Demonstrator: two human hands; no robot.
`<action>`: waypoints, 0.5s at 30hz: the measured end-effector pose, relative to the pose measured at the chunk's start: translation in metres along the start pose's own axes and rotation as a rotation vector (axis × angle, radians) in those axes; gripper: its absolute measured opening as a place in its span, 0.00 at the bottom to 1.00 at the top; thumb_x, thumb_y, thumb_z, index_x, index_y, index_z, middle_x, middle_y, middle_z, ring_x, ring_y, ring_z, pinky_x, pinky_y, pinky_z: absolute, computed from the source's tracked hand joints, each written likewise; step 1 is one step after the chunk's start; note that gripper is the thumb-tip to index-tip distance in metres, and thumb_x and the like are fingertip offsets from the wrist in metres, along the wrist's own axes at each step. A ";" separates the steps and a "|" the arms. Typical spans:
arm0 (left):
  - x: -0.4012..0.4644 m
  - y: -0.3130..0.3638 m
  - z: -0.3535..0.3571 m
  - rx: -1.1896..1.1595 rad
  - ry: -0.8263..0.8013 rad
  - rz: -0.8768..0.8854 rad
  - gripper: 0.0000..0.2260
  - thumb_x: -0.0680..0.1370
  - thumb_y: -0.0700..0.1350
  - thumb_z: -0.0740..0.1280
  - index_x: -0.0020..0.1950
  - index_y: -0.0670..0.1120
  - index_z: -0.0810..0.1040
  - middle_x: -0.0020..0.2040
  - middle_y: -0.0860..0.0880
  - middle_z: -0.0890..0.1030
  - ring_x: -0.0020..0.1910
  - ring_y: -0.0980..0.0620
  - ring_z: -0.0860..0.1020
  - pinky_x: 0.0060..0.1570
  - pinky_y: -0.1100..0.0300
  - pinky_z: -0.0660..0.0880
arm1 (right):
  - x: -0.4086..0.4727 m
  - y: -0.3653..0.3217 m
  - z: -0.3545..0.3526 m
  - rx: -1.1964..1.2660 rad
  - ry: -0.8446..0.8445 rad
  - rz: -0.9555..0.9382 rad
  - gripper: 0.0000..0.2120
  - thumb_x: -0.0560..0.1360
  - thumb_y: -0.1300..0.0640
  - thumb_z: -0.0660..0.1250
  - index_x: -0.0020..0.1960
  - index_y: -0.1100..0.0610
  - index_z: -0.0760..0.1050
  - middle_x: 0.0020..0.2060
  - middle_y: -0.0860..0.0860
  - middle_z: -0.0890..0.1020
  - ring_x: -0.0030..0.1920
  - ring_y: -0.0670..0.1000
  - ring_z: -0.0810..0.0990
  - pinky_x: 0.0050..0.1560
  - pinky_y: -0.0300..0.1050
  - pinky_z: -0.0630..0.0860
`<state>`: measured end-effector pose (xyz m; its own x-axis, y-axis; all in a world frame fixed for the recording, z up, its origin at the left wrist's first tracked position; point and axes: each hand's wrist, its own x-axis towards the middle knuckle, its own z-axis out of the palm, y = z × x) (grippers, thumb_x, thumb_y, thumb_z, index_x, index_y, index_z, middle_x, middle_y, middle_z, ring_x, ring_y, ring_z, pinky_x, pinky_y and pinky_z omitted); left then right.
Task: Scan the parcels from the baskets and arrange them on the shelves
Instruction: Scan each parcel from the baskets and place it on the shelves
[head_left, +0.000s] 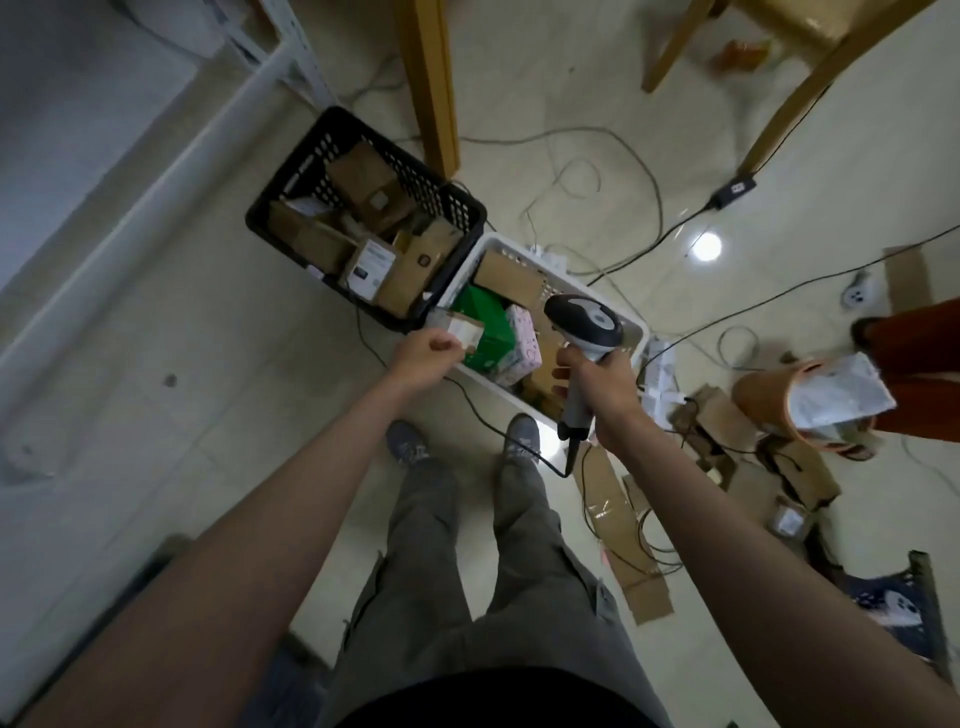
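Your left hand (425, 354) has its grip closed around a small labelled parcel (464, 332), held over the near-left corner of the white basket (638, 332). Your right hand (597, 384) is wrapped tight on the handle of the barcode scanner (584, 321), its head at about 3 o'clock from the parcel and just beside it. The black basket (260, 218), full of cardboard parcels, touches the white one at 10 o'clock.
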<state>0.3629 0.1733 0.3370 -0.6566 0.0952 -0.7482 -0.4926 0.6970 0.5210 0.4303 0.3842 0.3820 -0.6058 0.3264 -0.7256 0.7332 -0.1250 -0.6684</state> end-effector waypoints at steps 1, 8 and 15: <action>0.005 -0.006 0.009 -0.024 0.005 -0.043 0.07 0.82 0.46 0.66 0.56 0.45 0.81 0.54 0.45 0.80 0.56 0.47 0.78 0.60 0.52 0.76 | 0.007 0.007 -0.002 -0.010 -0.007 0.005 0.05 0.78 0.66 0.67 0.53 0.59 0.76 0.41 0.55 0.79 0.44 0.56 0.79 0.50 0.59 0.80; 0.048 -0.048 0.062 -0.090 0.024 -0.219 0.07 0.82 0.47 0.66 0.56 0.46 0.78 0.55 0.45 0.80 0.58 0.44 0.79 0.58 0.51 0.76 | 0.067 0.062 0.017 -0.050 -0.119 0.058 0.10 0.78 0.67 0.66 0.58 0.59 0.76 0.43 0.54 0.79 0.40 0.51 0.78 0.39 0.45 0.79; 0.143 -0.087 0.091 -0.218 0.114 -0.346 0.11 0.81 0.54 0.66 0.53 0.47 0.76 0.50 0.46 0.80 0.49 0.47 0.80 0.49 0.54 0.77 | 0.153 0.130 0.054 -0.055 -0.143 0.172 0.16 0.78 0.64 0.67 0.65 0.62 0.73 0.49 0.56 0.80 0.42 0.52 0.80 0.45 0.50 0.79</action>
<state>0.3635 0.1905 0.1473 -0.4842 -0.2062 -0.8503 -0.7963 0.5064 0.3307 0.4163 0.3670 0.1748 -0.5053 0.1678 -0.8465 0.8428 -0.1150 -0.5259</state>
